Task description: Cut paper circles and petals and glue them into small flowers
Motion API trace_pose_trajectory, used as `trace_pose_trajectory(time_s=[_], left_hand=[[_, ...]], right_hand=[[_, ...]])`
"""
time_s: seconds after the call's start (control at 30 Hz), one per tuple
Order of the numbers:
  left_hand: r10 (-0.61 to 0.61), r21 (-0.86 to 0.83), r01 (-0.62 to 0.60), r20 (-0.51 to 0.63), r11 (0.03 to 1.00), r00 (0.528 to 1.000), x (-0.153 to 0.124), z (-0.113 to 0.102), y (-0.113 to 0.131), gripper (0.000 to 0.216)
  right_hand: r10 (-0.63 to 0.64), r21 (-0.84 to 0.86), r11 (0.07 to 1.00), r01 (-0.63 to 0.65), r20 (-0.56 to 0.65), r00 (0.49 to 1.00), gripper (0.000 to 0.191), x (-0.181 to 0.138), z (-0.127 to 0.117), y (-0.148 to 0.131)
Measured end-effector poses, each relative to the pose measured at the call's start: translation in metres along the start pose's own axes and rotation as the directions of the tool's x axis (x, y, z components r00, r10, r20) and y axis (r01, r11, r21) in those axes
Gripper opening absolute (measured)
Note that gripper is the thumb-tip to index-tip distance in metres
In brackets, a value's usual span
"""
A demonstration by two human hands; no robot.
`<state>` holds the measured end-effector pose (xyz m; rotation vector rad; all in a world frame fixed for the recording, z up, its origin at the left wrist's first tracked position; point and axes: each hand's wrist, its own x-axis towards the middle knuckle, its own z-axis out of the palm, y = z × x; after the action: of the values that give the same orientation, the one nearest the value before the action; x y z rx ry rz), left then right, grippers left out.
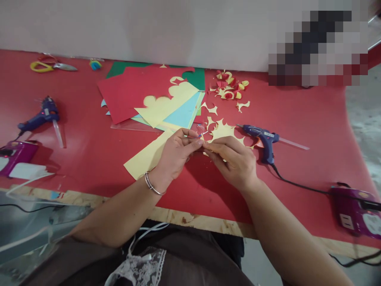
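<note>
plain off-white painted wall (149, 28) runs across the back, bare and matte, meeting the far edge of the table. long worktable with a red matte cover (74, 167) fills most of the view. its near edge shows a strip of raw pale plywood (208, 224), chipped in spots. rough grey concrete floor (361, 119) shows past the table's right end and again below the near edge. top right corner is pixelated, can't tell what's there. light soft and even, shadows on the red cover short and faint.
</note>
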<state>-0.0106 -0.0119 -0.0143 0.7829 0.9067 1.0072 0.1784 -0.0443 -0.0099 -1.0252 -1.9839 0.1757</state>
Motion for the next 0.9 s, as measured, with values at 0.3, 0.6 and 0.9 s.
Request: trace_pose_trajectory(time_s=[0.3,0.6,0.9], left_hand=[[0.235,0.274,-0.263,0.131,0.925,0.963,-0.004,0.000,-0.003,0.025],[0.291,0.313,-0.365,0.259,0.877,0.921,-0.006,-0.001,0.003,0.021],[0.272,0.337,-0.370,0.303,0.866,0.913,-0.010,-0.002,0.005,0.023]], right_hand=[[0.196,0.125,0.972,-0.199,0.037,0.980,0.013,0.002,0.002,0.004],[0.441,0.308,0.839,-0.448,0.094,0.892,0.026,-0.001,0.002,0.007],[0.497,0.479,0.696,-0.535,0.218,0.840,0.035,-0.002,0.002,0.014]])
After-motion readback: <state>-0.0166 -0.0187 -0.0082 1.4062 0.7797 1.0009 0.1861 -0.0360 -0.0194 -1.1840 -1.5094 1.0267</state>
